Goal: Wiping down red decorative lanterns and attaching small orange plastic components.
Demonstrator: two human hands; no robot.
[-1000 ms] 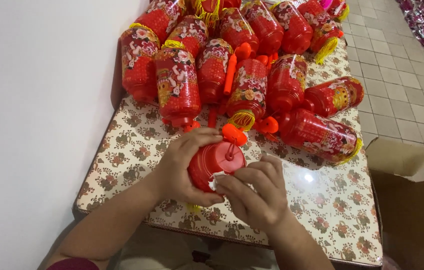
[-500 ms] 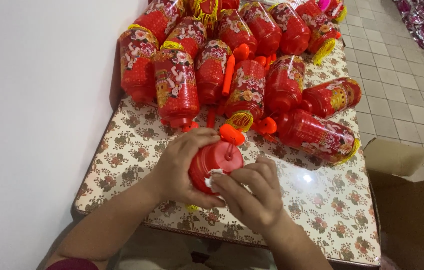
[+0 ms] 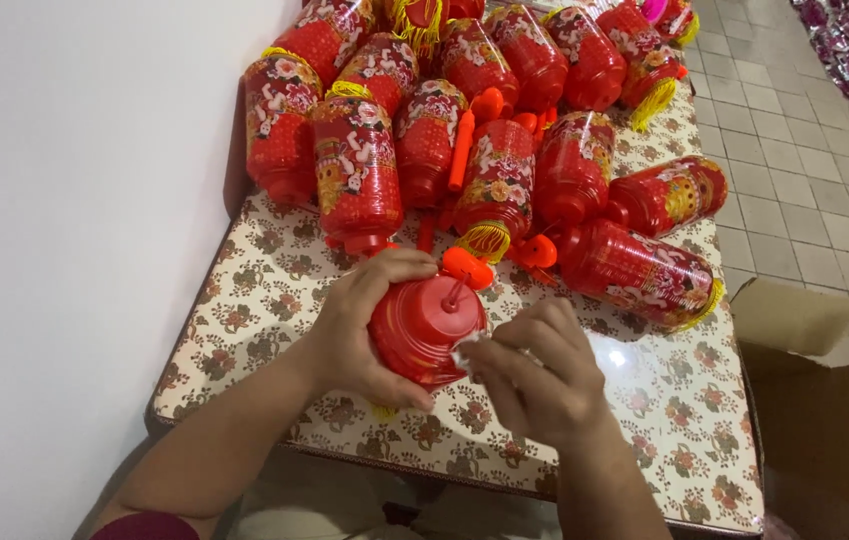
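My left hand (image 3: 356, 325) is wrapped around a red plastic lantern (image 3: 424, 322), held end-on above the table's near half. An orange handle (image 3: 468, 268) sticks up from the lantern's top cap. My right hand (image 3: 534, 375) pinches at the lantern's lower right rim, where a small white bit shows between thumb and fingers. A yellow tassel end peeks out under my left palm.
Several finished red lanterns (image 3: 499, 185) with yellow tassels lie piled on the far half of the floral-covered table (image 3: 664, 400). A white wall runs along the left. An open cardboard box (image 3: 824, 400) stands on the tiled floor at right.
Both hands have kept hold of the lantern; it has turned slightly, and my right fingers have shifted along its rim.
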